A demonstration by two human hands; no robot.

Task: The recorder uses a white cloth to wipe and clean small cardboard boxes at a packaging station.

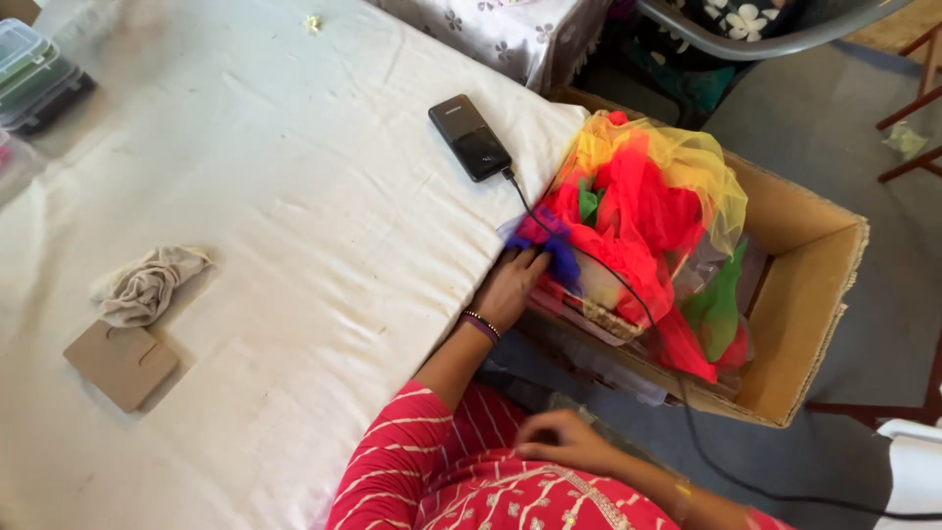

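Head view: black cable (589,257) crosses netting (643,211) beside left hand (510,285).

Table (294,196) covered in white cloth, creased and lightly stained. Lying on it: black slab-shaped device (469,136) at far right edge, cable attached; crumpled beige rag (147,285) near left; flat brown cardboard piece (121,363) just nearer than rag; stacked clear plastic boxes (34,74) at far left corner.
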